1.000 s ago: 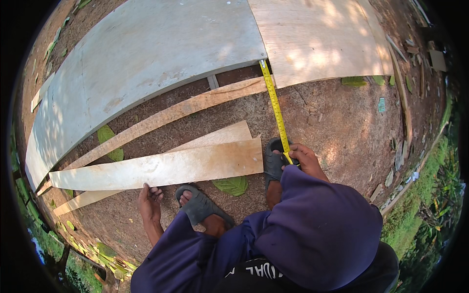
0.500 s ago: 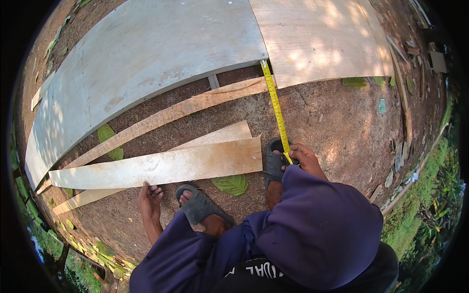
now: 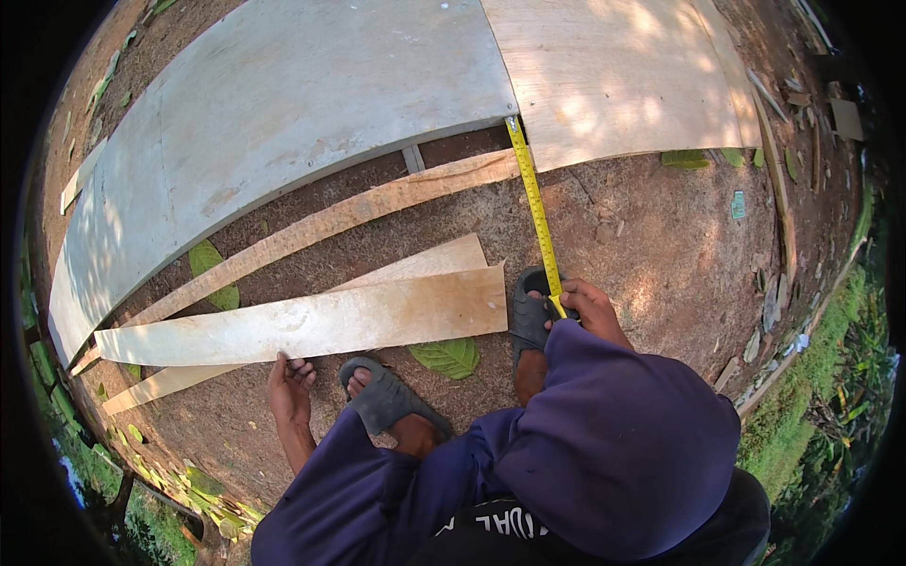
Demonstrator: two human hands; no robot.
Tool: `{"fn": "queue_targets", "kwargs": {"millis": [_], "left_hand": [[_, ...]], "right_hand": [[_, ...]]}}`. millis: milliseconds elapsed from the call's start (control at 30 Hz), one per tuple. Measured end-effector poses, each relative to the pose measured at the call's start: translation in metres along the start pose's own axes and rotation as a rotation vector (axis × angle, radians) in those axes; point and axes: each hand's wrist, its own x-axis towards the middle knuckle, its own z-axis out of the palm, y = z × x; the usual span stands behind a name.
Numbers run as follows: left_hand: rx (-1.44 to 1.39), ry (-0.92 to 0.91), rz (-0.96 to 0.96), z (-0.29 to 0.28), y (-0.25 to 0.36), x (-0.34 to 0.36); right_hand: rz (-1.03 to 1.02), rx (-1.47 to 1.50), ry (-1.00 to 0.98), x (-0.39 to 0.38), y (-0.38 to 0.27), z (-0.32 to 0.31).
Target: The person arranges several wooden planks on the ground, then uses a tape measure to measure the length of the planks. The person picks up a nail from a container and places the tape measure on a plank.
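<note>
A yellow tape measure point(image 3: 540, 217) is stretched between my right hand and the corner of a grey-painted panel point(image 3: 311, 85). Its metal tip sits at that corner, beside a bare plywood sheet point(image 3: 623, 75). My right hand point(image 3: 590, 309) is closed around the near end of the tape, above my right sandal; the sleeve covers part of the hand. On the left, my left hand point(image 3: 293, 385) has loosely bent fingers, one touching the near edge of a long plywood strip point(image 3: 311, 321). Nothing shows gripped in it.
Another thin strip point(image 3: 434, 259) lies crossed beneath the plywood strip. A rough wooden batten point(image 3: 330, 212) runs along the panel's near side. My sandals point(image 3: 396, 401) stand on brown soil among large green leaves point(image 3: 445, 357). Wood scraps and a long board point(image 3: 776, 189) lie far right.
The tape's far tip has shifted very slightly to the right at the panel corner. Both hands and the strips stay where they were.
</note>
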Motion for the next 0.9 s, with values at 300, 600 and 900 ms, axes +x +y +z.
{"fn": "queue_targets", "kwargs": {"millis": [300, 600, 900], "left_hand": [[-0.012, 0.004, 0.002, 0.005, 0.002, -0.001], [-0.010, 0.005, 0.001, 0.004, 0.000, 0.000], [-0.015, 0.006, 0.003, 0.004, 0.000, 0.001]], "right_hand": [[0.025, -0.020, 0.103, -0.006, 0.003, 0.000], [-0.028, -0.082, 0.146, -0.007, 0.005, 0.005], [-0.066, -0.072, 0.096, -0.011, -0.001, 0.009]]}}
